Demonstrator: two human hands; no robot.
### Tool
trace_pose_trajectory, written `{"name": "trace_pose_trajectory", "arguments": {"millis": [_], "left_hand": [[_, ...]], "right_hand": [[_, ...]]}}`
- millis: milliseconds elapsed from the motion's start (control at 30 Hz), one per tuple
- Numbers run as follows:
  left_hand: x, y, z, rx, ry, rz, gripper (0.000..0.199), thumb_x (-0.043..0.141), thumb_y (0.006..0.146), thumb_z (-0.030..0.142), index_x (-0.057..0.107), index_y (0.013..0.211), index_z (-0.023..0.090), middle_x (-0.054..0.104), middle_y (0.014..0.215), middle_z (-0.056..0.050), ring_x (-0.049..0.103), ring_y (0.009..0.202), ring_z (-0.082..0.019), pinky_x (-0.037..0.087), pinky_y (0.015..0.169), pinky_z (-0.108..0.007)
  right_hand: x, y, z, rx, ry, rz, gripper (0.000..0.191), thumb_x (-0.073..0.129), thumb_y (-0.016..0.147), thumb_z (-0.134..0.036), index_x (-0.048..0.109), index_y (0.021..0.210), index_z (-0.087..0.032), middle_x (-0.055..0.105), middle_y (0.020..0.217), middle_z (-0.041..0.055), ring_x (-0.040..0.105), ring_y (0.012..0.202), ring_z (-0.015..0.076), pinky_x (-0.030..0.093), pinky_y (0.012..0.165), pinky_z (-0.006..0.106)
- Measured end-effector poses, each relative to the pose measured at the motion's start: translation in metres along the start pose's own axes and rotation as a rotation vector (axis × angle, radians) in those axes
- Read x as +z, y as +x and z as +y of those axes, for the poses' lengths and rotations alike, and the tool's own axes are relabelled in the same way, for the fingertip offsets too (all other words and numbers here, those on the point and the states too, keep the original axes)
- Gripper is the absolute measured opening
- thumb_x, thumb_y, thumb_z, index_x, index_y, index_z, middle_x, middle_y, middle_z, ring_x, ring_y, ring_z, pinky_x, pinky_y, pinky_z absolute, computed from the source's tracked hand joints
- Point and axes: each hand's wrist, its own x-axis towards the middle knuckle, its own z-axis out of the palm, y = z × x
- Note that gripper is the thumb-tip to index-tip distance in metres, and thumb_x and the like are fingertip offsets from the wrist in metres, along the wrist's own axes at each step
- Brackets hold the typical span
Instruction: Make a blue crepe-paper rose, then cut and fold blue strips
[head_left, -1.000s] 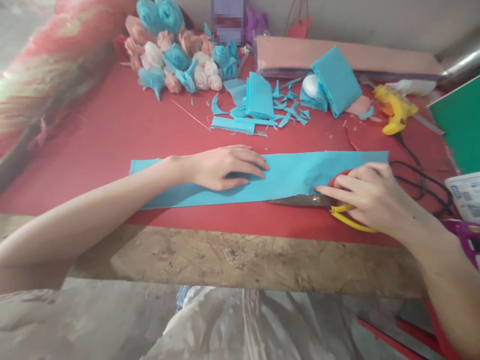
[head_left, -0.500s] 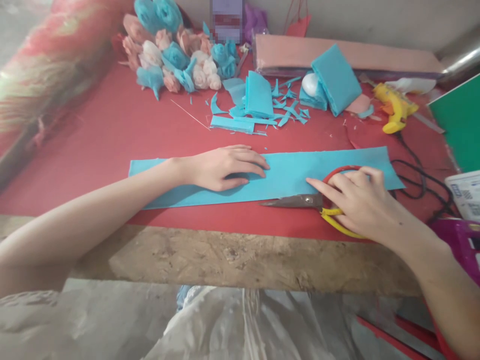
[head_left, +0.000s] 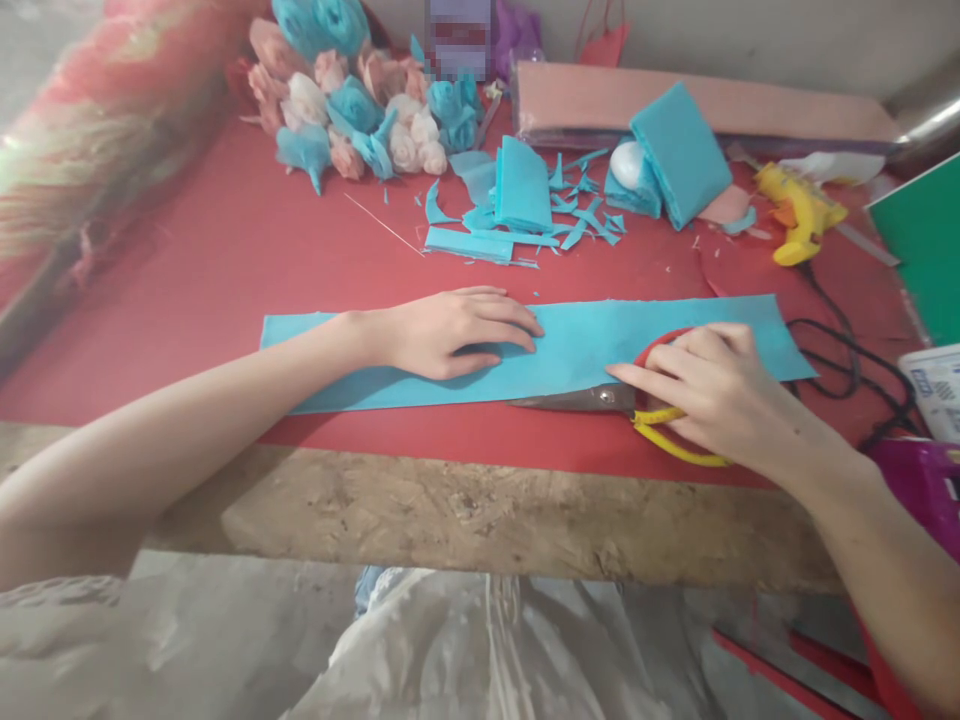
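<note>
A long light-blue strip [head_left: 577,340] lies flat across the red tabletop [head_left: 225,250]. On its middle rests my left hand [head_left: 457,333], palm down with the fingers apart, holding nothing. My right hand [head_left: 697,385] is wrapped round the red and yellow handles of the scissors [head_left: 600,399], over the strip's right part. The scissor blades look closed and point left along the strip's near edge. My right index finger stretches out onto the strip above the pivot.
Behind the strip are blue scraps [head_left: 589,220], folded blue pieces [head_left: 523,185], fabric flowers [head_left: 352,105] and a white ball [head_left: 630,165]. A yellow glue gun [head_left: 799,215] with a black cord lies at the right. The wooden table edge [head_left: 450,515] is nearest me.
My right hand and the scissors have moved slightly left along the strip's near edge. My left hand stays in place on the strip. The view has shifted a little.
</note>
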Motion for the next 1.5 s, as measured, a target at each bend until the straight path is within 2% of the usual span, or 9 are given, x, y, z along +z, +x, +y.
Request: {"name": "trace_pose_trajectory", "arguments": {"millis": [133, 333, 500, 800, 1000, 1300, 1400, 1500], "left_hand": [[0.0, -0.001, 0.0, 0.001, 0.002, 0.004, 0.035, 0.044, 0.089, 0.018, 0.057, 0.122, 0.017, 0.055, 0.134, -0.014, 0.049, 0.127, -0.025, 0.032, 0.111, -0.046], [0.0, 0.0, 0.001, 0.003, 0.009, 0.002, 0.034, 0.043, 0.09, 0.019, 0.057, 0.121, 0.016, 0.055, 0.133, -0.014, 0.049, 0.126, -0.025, 0.032, 0.111, -0.046], [0.0, 0.001, 0.001, 0.001, 0.009, -0.005, 0.035, 0.043, 0.09, 0.019, 0.056, 0.122, 0.017, 0.054, 0.134, -0.014, 0.048, 0.127, -0.024, 0.031, 0.111, -0.046], [0.001, 0.0, 0.0, 0.001, 0.015, 0.004, 0.035, 0.043, 0.09, 0.019, 0.056, 0.122, 0.017, 0.054, 0.133, -0.014, 0.049, 0.126, -0.025, 0.031, 0.111, -0.046], [0.001, -0.001, -0.001, -0.006, -0.005, 0.009, 0.036, 0.045, 0.087, 0.017, 0.057, 0.122, 0.019, 0.054, 0.134, -0.013, 0.048, 0.127, -0.025, 0.031, 0.111, -0.046], [0.002, 0.0, 0.0, -0.012, -0.025, 0.011, 0.038, 0.046, 0.087, 0.018, 0.057, 0.123, 0.022, 0.055, 0.134, -0.012, 0.049, 0.127, -0.025, 0.031, 0.112, -0.045], [0.001, 0.0, 0.0, -0.017, -0.021, 0.003, 0.037, 0.045, 0.088, 0.018, 0.056, 0.123, 0.022, 0.054, 0.134, -0.012, 0.048, 0.127, -0.024, 0.03, 0.112, -0.044], [0.001, 0.0, -0.001, -0.012, -0.013, 0.005, 0.037, 0.045, 0.088, 0.018, 0.056, 0.123, 0.021, 0.054, 0.134, -0.012, 0.048, 0.127, -0.024, 0.03, 0.112, -0.044]], "right_hand": [[-0.005, -0.002, -0.001, -0.005, 0.005, -0.005, 0.038, 0.045, 0.07, 0.002, 0.063, 0.099, -0.015, 0.066, 0.077, 0.0037, 0.045, 0.075, 0.0203, 0.027, 0.075, 0.035], [-0.007, -0.001, -0.018, 0.078, -0.148, -0.1, 0.034, 0.049, 0.072, -0.01, 0.062, 0.103, -0.014, 0.064, 0.077, 0.0063, 0.046, 0.073, 0.0248, 0.027, 0.075, 0.039], [-0.007, 0.004, -0.026, 0.103, -0.182, -0.095, 0.034, 0.051, 0.07, -0.012, 0.062, 0.103, -0.013, 0.064, 0.077, 0.0067, 0.047, 0.072, 0.0258, 0.027, 0.074, 0.039], [0.0, 0.017, -0.023, 0.077, -0.105, -0.07, 0.034, 0.052, 0.069, -0.013, 0.06, 0.103, -0.014, 0.063, 0.08, 0.0067, 0.048, 0.076, 0.0264, 0.027, 0.074, 0.038], [0.0, 0.025, -0.021, 0.068, -0.098, -0.108, 0.035, 0.052, 0.071, -0.014, 0.06, 0.105, -0.013, 0.064, 0.082, 0.0076, 0.047, 0.077, 0.0253, 0.025, 0.073, 0.037], [-0.001, 0.027, -0.021, 0.054, -0.026, -0.135, 0.037, 0.05, 0.067, -0.006, 0.061, 0.101, -0.016, 0.063, 0.08, 0.0061, 0.048, 0.08, 0.0255, 0.027, 0.075, 0.038], [0.001, 0.025, -0.02, 0.046, -0.015, -0.107, 0.034, 0.051, 0.069, -0.005, 0.062, 0.098, -0.017, 0.064, 0.079, 0.0058, 0.048, 0.08, 0.0246, 0.027, 0.076, 0.038], [0.002, 0.023, -0.019, 0.006, -0.018, -0.019, 0.029, 0.049, 0.072, -0.004, 0.063, 0.094, -0.016, 0.064, 0.075, 0.0046, 0.047, 0.078, 0.022, 0.027, 0.075, 0.036]]}}
